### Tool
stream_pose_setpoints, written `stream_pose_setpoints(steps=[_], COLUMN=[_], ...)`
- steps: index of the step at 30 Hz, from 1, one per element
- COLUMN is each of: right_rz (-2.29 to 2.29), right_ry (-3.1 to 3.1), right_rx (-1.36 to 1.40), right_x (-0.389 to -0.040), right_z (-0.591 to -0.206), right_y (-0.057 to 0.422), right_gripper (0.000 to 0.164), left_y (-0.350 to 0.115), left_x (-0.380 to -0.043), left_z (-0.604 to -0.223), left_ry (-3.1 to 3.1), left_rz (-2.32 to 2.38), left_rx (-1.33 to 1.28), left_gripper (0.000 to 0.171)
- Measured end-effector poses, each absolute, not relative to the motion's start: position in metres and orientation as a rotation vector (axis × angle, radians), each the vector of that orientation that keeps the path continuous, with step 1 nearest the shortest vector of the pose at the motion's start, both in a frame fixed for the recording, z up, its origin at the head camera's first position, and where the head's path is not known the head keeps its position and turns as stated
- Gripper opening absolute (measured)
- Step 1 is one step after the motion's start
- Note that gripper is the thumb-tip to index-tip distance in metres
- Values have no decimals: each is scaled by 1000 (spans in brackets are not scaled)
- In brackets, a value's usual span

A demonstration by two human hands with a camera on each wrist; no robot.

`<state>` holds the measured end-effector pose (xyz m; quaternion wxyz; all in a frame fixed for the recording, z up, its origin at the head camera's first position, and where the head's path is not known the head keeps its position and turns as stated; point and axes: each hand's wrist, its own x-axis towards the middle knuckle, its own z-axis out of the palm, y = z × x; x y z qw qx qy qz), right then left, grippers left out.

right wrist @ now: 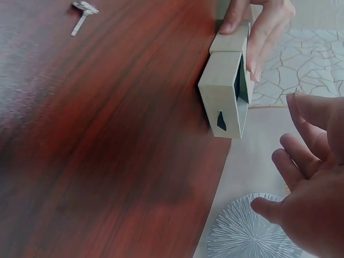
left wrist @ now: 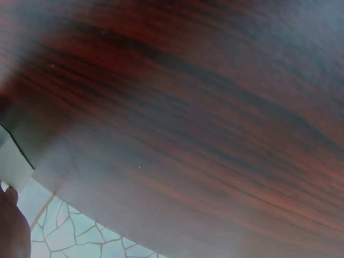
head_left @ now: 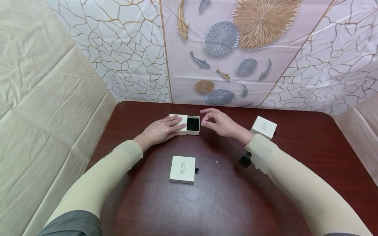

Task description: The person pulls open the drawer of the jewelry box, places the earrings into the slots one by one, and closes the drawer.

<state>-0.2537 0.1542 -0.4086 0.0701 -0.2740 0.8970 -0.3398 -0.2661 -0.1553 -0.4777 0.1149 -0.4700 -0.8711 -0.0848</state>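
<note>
Near the table's far edge lies a small white sliding gift box (head_left: pixel 183 131), its drawer (head_left: pixel 193 133) partly out to the right and showing a black pad. My left hand (head_left: pixel 162 130) holds the box's sleeve, fingers over the top and thumb at the near side. Just right of the drawer is my right hand (head_left: pixel 220 124), thumb and forefinger together on a tiny shiny piece (right wrist: pixel 294 92), too small to identify. A dark pull tab (right wrist: pixel 221 121) shows in the drawer's end. In the left wrist view only part of the left hand (left wrist: pixel 13 226) appears.
A closed white box (head_left: pixel 182 169) with a black tab lies nearer me. Another white box (head_left: pixel 264 127) sits beyond my right forearm. A small silvery piece with a straight stem (right wrist: pixel 83 15) lies on the dark red table. Patterned cloth (head_left: pixel 136 59) hangs behind the table.
</note>
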Motion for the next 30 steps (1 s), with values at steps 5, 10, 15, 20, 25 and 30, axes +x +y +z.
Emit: stream_pose_setpoints(steps=[5,10,15,20,25,30], right_rz=[-1007,-973,-938,-897,-853,-825], right_ry=[2693,2690,2689,2697,2712,2714], right_rx=[-808,-817,-776,-739,-742,-735], right_x=[-263,-270,-278,-285,-290,-292], right_z=[-408,-406,-409,-415,-422,-426], right_y=[147,141,134,127,122,117], right_gripper=[15,15,18,18,18,20], left_y=[-155,-155,-155,-155,-155,-156], left_x=[-267,-267,-266,-265,-264,-265], left_z=[-477,-477,-477,-478,-479,-478], left_ry=[-2558,-2549,-2539,-2531,-2541,-2541], left_rz=[-235,-228,-239,-249,-228,-219], left_rx=[-1374,-1386,-1390,-1385,-1374,-1377], left_gripper=[49,48,49,49,50,49])
